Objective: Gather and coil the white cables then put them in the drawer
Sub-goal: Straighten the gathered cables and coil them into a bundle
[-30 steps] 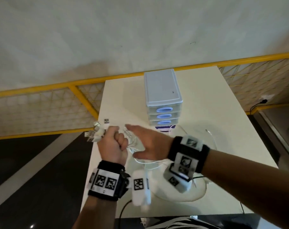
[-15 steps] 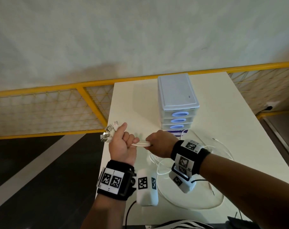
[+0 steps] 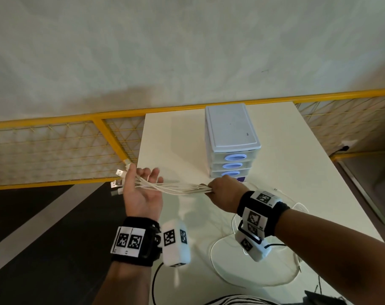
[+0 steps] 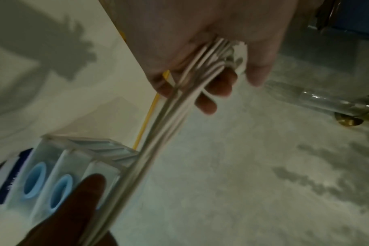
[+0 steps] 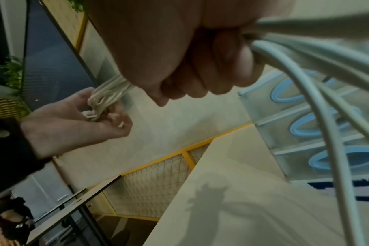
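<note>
A bundle of white cables point(image 3: 180, 187) point(image 4: 158, 141) point(image 5: 112, 89) stretches taut between my hands, above the table's front left. My left hand point(image 3: 140, 188) point(image 4: 200, 41) point(image 5: 74, 119) is palm up, just past the table's left edge. Its thumb pins the cable ends while the fingers stay loosely bent, and several USB plugs point(image 3: 118, 179) stick out to its left. My right hand point(image 3: 222, 191) point(image 5: 190, 58) is a fist around the bundle, right in front of the small drawer unit point(image 3: 231, 133) point(image 4: 59, 166) point(image 5: 305, 124). All three blue-handled drawers are closed.
The slack of the cables lies in wide loops point(image 3: 253, 281) on the white table point(image 3: 176, 139) near its front edge, under my right forearm. A yellow mesh railing point(image 3: 55, 119) runs behind and to the left of the table. Dark floor lies left of it.
My hands have drawn apart: the right fist slid rightward along the bundle toward the drawer unit. The left hand turned palm up and loosened its fingers. A longer span of cable is now pulled straight.
</note>
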Tool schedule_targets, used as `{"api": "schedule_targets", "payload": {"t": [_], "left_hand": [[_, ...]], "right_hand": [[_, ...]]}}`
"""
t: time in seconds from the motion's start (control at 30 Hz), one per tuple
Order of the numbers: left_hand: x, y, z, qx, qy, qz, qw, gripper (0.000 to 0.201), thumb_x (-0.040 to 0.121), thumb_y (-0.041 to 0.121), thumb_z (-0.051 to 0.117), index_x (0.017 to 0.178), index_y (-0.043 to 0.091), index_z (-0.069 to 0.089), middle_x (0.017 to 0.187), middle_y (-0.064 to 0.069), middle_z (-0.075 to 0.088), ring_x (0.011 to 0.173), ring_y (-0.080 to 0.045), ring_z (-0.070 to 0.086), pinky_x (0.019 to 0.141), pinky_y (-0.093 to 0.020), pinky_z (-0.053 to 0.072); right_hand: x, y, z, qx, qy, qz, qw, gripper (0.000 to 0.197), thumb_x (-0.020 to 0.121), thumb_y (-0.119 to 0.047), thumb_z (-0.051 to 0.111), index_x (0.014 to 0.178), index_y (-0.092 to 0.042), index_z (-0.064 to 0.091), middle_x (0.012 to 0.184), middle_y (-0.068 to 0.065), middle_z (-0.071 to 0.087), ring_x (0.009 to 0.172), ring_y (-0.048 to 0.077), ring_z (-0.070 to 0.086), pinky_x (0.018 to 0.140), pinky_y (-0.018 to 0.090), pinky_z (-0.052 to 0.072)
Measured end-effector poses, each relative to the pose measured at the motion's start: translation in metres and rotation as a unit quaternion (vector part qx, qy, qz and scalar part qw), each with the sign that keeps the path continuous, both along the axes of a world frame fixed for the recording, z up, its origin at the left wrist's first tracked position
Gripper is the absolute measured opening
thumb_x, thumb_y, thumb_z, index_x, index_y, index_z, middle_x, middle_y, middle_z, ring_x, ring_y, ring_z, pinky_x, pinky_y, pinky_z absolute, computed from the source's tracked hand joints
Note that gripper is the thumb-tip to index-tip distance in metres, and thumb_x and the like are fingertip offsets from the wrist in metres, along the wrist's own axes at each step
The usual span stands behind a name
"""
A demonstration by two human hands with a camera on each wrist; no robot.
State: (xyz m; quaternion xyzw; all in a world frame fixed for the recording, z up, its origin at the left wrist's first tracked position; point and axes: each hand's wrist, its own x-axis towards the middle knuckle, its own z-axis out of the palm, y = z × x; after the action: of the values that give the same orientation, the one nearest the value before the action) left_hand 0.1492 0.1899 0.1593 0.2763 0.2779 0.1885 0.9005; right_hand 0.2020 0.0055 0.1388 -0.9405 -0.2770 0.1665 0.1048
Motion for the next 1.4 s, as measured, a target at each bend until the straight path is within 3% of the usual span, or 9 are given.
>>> {"api": "schedule_targets", "payload": {"t": [0.13,0.23,0.33,0.43,0.57,0.87,1.03,1.2,1.4], "left_hand": [[-0.003,-0.018,-0.008,-0.101,-0.049,-0.049,0.992,0.056,0.059,0.057,0.069,0.100,0.019,0.067,0.099,-0.004,0.072,0.105,-0.030,0.067,0.095,-0.056,0.040],[-0.010,-0.042,-0.017,-0.119,-0.040,-0.092,0.988,0.069,0.058,0.064,0.065,0.108,0.017,0.067,0.107,-0.008,0.072,0.110,-0.030,0.064,0.097,-0.051,0.040],[-0.011,-0.065,-0.022,-0.088,-0.025,-0.097,0.991,0.031,0.063,0.042,0.078,0.075,0.016,0.065,0.065,-0.001,0.065,0.081,-0.022,0.070,0.094,-0.040,0.041],[-0.003,-0.074,-0.019,-0.058,0.066,-0.072,0.994,0.028,0.086,0.032,0.062,0.065,0.022,0.046,0.041,0.007,0.024,0.040,-0.010,0.035,0.072,-0.029,0.043],[0.007,-0.066,-0.008,-0.059,0.130,-0.055,0.988,0.023,0.093,0.028,0.058,0.071,0.024,0.054,0.039,0.007,0.014,0.033,-0.009,0.015,0.042,-0.021,0.031],[0.012,-0.008,-0.016,-0.034,0.114,0.002,0.993,0.032,0.094,0.016,0.050,0.066,0.024,0.037,0.038,0.005,0.013,0.031,-0.010,0.013,0.037,-0.019,0.024],[0.011,-0.014,-0.020,-0.067,0.043,0.026,0.996,0.040,0.091,0.037,0.053,0.057,0.022,0.040,0.047,0.006,0.032,0.041,-0.011,0.034,0.061,-0.024,0.040],[0.004,-0.049,-0.024,-0.094,-0.019,-0.048,0.994,0.041,0.071,0.051,0.061,0.097,0.019,0.063,0.099,-0.005,0.070,0.100,-0.024,0.067,0.093,-0.040,0.047],[0.009,-0.078,-0.025,-0.151,-0.023,-0.067,0.986,0.027,0.080,0.038,0.064,0.065,0.019,0.052,0.056,0.003,0.053,0.062,-0.015,0.058,0.089,-0.037,0.047]], "right_hand": [[0.003,0.003,0.007,-0.036,-0.012,0.044,0.998,0.035,0.095,-0.021,0.029,0.072,-0.005,0.050,0.097,0.021,0.063,0.089,0.040,0.059,0.065,0.037,0.039],[0.002,0.008,0.007,-0.051,-0.010,0.065,0.997,0.035,0.096,-0.021,0.027,0.077,-0.004,0.051,0.098,0.021,0.061,0.089,0.040,0.059,0.063,0.037,0.037],[0.001,0.012,0.001,-0.045,0.015,0.034,0.998,0.035,0.096,-0.027,0.028,0.072,-0.008,0.047,0.086,0.017,0.059,0.091,0.038,0.060,0.058,0.036,0.037],[-0.006,0.010,-0.005,-0.055,-0.005,-0.001,0.998,0.042,0.094,-0.038,0.031,0.087,-0.007,0.058,0.096,0.018,0.063,0.091,0.036,0.062,0.065,0.033,0.038],[-0.009,0.001,-0.006,-0.071,-0.006,-0.031,0.997,0.040,0.091,-0.040,0.035,0.093,-0.009,0.061,0.100,0.015,0.065,0.092,0.036,0.062,0.068,0.034,0.042],[0.005,-0.046,-0.019,-0.090,0.006,-0.069,0.994,0.046,0.093,-0.046,0.027,0.098,-0.020,0.065,0.100,0.005,0.068,0.093,0.030,0.063,0.079,0.036,0.048],[0.000,-0.042,-0.018,-0.063,0.000,-0.073,0.995,0.049,0.096,-0.042,0.025,0.091,-0.011,0.063,0.097,0.013,0.068,0.092,0.035,0.062,0.077,0.037,0.046],[0.006,-0.040,-0.015,-0.038,0.029,-0.094,0.994,0.042,0.091,-0.041,0.028,0.085,-0.017,0.061,0.089,0.006,0.067,0.084,0.031,0.062,0.077,0.037,0.050],[-0.001,-0.031,-0.007,-0.054,-0.009,-0.084,0.995,0.043,0.093,-0.040,0.029,0.081,-0.013,0.060,0.091,0.011,0.067,0.083,0.033,0.063,0.078,0.041,0.051]]}}
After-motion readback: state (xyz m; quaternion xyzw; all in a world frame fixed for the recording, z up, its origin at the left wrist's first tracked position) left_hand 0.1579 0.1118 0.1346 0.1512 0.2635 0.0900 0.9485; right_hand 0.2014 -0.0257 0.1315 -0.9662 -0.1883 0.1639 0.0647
